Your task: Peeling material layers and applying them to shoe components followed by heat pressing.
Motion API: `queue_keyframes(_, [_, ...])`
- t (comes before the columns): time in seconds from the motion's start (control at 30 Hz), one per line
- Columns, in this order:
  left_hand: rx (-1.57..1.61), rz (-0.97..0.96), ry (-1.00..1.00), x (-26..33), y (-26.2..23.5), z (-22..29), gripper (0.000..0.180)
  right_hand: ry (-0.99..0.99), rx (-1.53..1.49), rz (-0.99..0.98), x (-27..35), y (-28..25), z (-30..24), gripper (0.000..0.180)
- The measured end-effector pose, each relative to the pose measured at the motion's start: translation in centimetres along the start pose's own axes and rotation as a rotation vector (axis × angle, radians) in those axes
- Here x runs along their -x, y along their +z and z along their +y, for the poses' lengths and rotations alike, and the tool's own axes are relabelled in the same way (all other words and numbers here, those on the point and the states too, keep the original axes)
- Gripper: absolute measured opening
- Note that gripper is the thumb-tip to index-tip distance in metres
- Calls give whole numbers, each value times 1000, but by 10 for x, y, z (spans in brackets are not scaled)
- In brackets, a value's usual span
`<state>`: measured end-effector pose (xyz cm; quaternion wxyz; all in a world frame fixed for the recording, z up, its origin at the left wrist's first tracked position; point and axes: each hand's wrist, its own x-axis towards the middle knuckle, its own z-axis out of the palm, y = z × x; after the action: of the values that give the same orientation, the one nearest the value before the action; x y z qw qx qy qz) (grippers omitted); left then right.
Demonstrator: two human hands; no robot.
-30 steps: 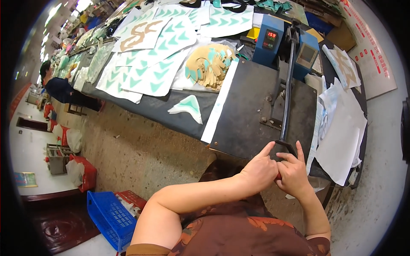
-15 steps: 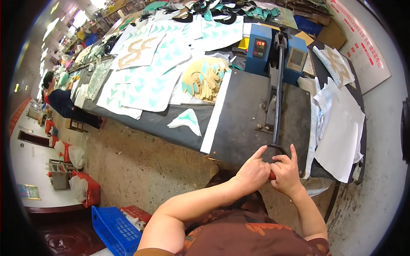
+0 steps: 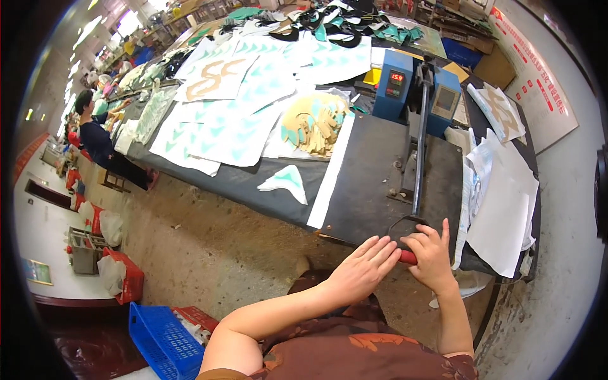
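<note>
My right hand [image 3: 434,258] is closed around the red grip [image 3: 407,257] of a heat press handle, with its index finger sticking up. My left hand [image 3: 360,271] lies over the left part of the grip, its fingers stretched out flat and side by side. A long dark lever [image 3: 420,152] runs from the looped handle end back over the press's flat black top plate [image 3: 358,171]. Behind the plate stands a blue control box [image 3: 392,82] with a lit red display. What lies beneath the plate is hidden.
Left of the press, the black-covered table [image 3: 250,190] carries a white-and-green curved piece [image 3: 285,182], a pile of tan cut pieces [image 3: 316,123] and printed sheets [image 3: 234,133]. White paper [image 3: 500,202] lies at right, by the wall. A blue crate [image 3: 164,342] stands on the floor; another person [image 3: 98,139] is at far left.
My left hand has opened from its curled hold and its fingers now lie flat over the grip. My right hand keeps its grip. The whole view has shifted slightly.
</note>
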<state>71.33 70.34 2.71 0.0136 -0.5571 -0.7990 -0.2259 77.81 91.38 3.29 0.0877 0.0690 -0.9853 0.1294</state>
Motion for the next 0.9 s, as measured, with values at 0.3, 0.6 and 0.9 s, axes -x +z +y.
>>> queue_keyframes(0.3, [245, -261, -239, 133, -35, -95, 40, 270, -68, -222, 8, -27, -52, 79])
queue_keyframes(0.6, [206, -332, -549, 316, -93, -201, 35, 551, -394, 475, -86, 24, -155, 21])
queue_keyframes(0.9, [341, -370, -829, 446, -112, -264, 42, 596, -1120, 194, -218, 118, -234, 17])
